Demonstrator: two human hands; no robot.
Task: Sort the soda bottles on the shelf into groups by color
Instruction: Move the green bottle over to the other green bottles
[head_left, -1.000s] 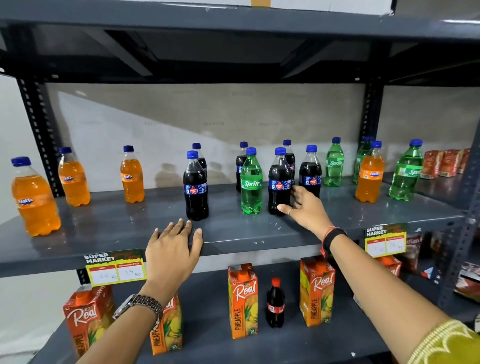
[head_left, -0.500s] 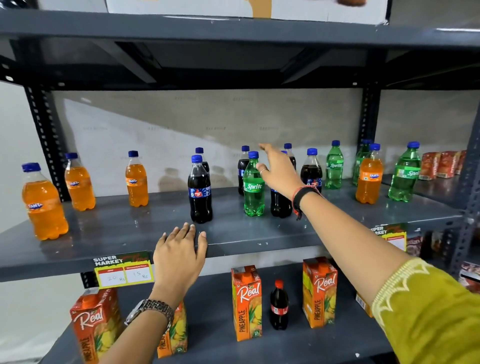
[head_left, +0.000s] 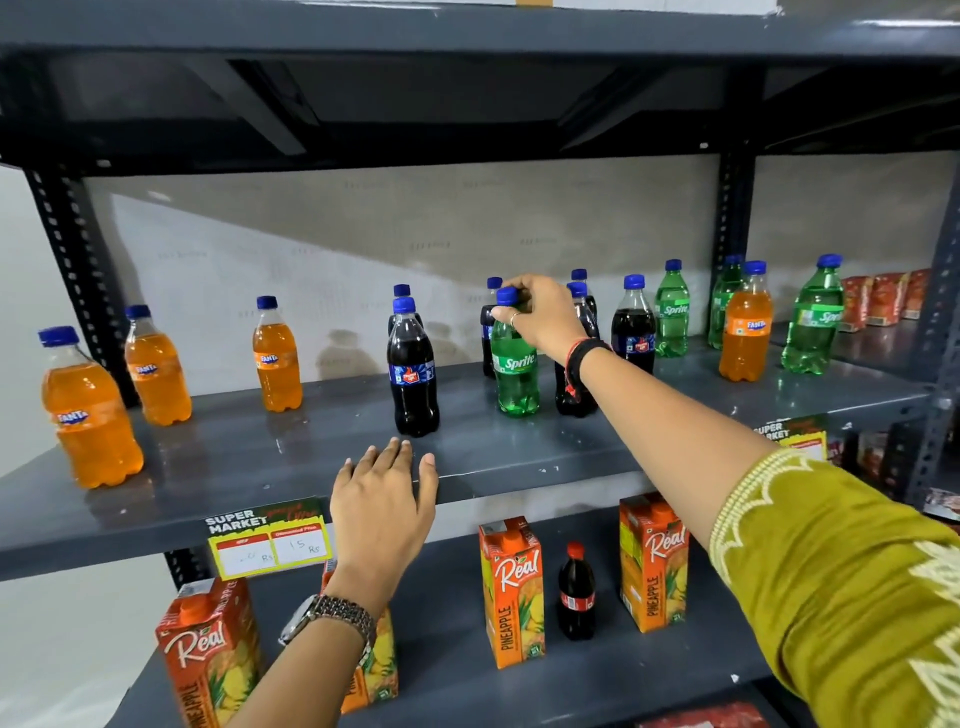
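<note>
The right hand (head_left: 545, 317) pinches the ribbed blue cap of a translucent green Sprite bottle (head_left: 515, 366) standing mid-shelf among glossy dark cola bottles, while at seven o'clock the left hand (head_left: 384, 501) lies flat and unclenched on the matte grey metal shelf (head_left: 234, 467).

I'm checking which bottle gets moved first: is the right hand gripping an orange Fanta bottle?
No, the right hand closes around the neck and cap of a green Sprite bottle standing among dark cola bottles.
</note>
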